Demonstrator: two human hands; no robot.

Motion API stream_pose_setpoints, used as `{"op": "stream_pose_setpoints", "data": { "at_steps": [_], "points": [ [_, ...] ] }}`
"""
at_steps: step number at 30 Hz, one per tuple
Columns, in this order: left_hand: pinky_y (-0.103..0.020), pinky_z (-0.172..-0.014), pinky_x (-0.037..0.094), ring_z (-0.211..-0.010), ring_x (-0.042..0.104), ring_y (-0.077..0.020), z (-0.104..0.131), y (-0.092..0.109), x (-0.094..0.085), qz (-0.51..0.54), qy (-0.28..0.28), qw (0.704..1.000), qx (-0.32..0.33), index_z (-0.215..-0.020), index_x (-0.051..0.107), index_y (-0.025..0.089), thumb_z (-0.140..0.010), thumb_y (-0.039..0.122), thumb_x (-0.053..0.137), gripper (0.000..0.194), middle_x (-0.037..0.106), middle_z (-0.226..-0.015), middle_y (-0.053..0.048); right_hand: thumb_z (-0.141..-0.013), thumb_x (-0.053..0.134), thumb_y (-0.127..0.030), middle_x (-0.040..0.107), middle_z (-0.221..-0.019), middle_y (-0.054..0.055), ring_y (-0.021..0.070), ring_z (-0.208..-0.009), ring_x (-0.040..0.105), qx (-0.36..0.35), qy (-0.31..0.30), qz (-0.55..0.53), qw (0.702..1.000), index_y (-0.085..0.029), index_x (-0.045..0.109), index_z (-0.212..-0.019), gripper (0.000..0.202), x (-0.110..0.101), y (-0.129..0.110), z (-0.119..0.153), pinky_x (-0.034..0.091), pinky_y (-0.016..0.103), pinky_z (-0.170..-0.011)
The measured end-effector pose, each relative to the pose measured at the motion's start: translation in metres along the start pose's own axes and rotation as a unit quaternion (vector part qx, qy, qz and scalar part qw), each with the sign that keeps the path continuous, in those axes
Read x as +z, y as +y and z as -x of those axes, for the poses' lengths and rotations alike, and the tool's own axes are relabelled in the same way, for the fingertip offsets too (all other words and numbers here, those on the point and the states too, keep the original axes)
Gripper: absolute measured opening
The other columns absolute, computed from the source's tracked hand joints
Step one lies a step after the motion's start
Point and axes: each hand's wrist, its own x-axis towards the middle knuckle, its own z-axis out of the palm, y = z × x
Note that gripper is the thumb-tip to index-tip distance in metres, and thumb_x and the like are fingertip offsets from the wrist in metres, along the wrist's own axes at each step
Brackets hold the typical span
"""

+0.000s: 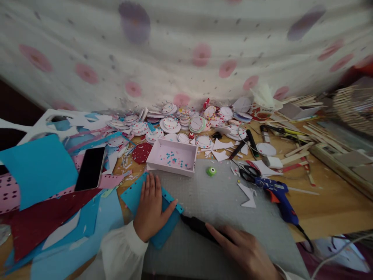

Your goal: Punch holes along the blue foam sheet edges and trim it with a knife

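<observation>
My left hand (pixel 151 208) lies flat with its fingers stretched over a blue sheet (pixel 164 233) and the blue strip with dark dots (pixel 171 200) on top of it. A black pen-like tool (pixel 201 227) is held in my right hand (pixel 246 249), its tip touching or very near the strip's right end. Both pieces rest on the left part of the grey cutting mat (pixel 227 202). Just above them stands a white box (pixel 171 157) with small blue and pink dots inside. A green round object with an eye (pixel 211 171) sits on the mat.
Blue, red and pink sheets and a phone (pixel 91 169) lie at the left. Decorated paper discs (pixel 169 125) are piled along the back. At the right are black scissors (pixel 250 172), a blue glue gun (pixel 281 196), a paper cup (pixel 264 109) and wooden sticks.
</observation>
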Motion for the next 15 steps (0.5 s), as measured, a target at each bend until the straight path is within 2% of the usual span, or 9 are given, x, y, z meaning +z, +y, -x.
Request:
{"op": "stream_pose_setpoints", "data": {
  "at_steps": [6,15],
  "points": [
    [-0.06,-0.111,0.023,-0.144,0.008,-0.0398,0.0026,0.005,-0.0015,-0.009,-0.017,1.0,0.016,-0.148,0.012,-0.001,-0.089,0.058,0.044,0.089,0.016,-0.153,-0.03,-0.101,0.035,-0.036,0.068,-0.084,0.004,0.0128,-0.06,0.065,0.027,0.028,0.046,0.998,-0.022,0.057,-0.13,0.038,-0.0007,-0.0053,-0.0096,0.052,0.022,-0.054],
    [-0.058,-0.113,0.017,-0.143,0.01,-0.0413,0.0027,0.0088,-0.0032,-0.023,-0.034,0.999,0.021,-0.146,0.018,-0.004,-0.081,0.07,0.047,0.103,0.017,-0.152,-0.031,-0.1,0.036,-0.029,0.068,-0.087,0.006,0.0147,-0.066,0.066,0.049,0.02,0.053,0.997,-0.026,0.058,-0.129,0.036,-0.0064,-0.0074,-0.0018,0.053,0.024,-0.057]
  ]
}}
